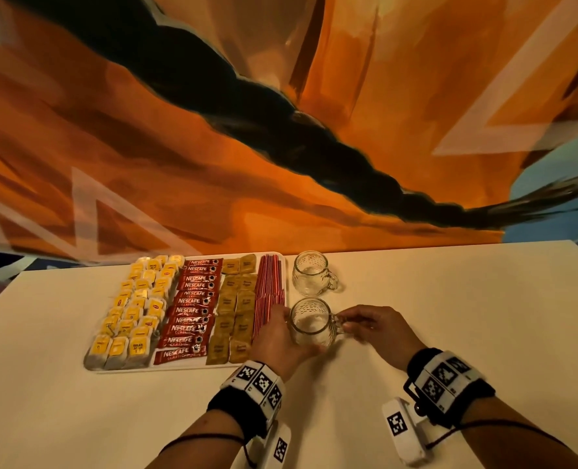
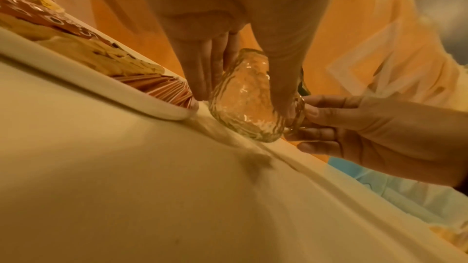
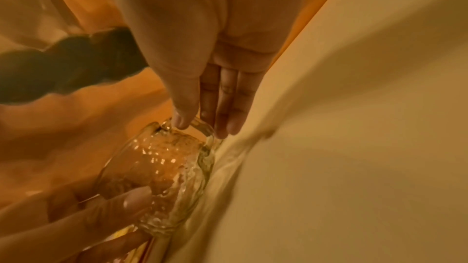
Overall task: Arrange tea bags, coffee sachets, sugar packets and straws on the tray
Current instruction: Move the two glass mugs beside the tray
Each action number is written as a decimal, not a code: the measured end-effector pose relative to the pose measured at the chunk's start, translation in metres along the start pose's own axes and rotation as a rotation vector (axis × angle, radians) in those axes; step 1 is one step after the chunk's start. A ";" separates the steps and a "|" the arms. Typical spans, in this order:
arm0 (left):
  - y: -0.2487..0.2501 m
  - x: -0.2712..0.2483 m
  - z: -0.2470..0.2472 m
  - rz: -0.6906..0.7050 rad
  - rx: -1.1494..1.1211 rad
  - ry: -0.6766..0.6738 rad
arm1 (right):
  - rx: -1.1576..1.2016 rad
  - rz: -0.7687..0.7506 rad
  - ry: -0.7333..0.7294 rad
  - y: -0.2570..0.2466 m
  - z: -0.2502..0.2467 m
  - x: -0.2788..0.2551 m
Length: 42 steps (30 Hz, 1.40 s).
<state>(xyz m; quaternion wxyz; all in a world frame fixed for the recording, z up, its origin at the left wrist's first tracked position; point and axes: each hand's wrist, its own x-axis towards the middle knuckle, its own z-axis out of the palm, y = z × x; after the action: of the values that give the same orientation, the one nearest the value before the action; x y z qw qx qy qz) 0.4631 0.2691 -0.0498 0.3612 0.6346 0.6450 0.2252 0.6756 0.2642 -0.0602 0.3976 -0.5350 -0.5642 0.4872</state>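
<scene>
Fingers [image 2: 200, 75] of the left hand [image 1: 277, 336] wrap round the body of the near glass mug [image 1: 311, 321], thumb on the near side and the other fingers on the tray side, so this hand grips the glass. Thumb and forefinger of the right hand [image 1: 379, 330] pinch the mug's handle [image 1: 338, 324]; its other fingers lie loosely straight below the handle in the right wrist view. The mug stands upright on the tabletop [image 1: 450, 316], just beside the right edge of the tray [image 1: 186, 366].

On that white tray the goods lie in four bands. Yellow tea bags [image 1: 138, 309] fill the left part in rows. Next to them red Nescafé coffee sachets [image 1: 189, 309] lie stacked crosswise in one column. Tan sugar packets [image 1: 237, 309] form two columns to the right of the sachets. Red straws [image 1: 269, 289] lie lengthwise along the tray's right edge, close to the left hand's fingertips.

A second glass mug [image 1: 313, 273] stands upright farther back on the tabletop, also beside the tray and apart from the held one, its handle pointing right. Both wrists carry black bands with black-and-white marker tags [image 1: 260, 384]. Behind the tabletop hangs a large orange and black painted backdrop [image 1: 281, 130].
</scene>
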 end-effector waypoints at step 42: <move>0.010 0.015 0.009 -0.065 0.218 0.083 | -0.860 0.120 -0.050 -0.034 -0.016 0.121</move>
<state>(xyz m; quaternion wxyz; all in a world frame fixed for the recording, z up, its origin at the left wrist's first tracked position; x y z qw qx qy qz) 0.4771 0.2831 -0.0505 0.2703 0.6391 0.7003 0.1678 0.6702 0.3876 -0.0330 0.0957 -0.6717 -0.6933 0.2429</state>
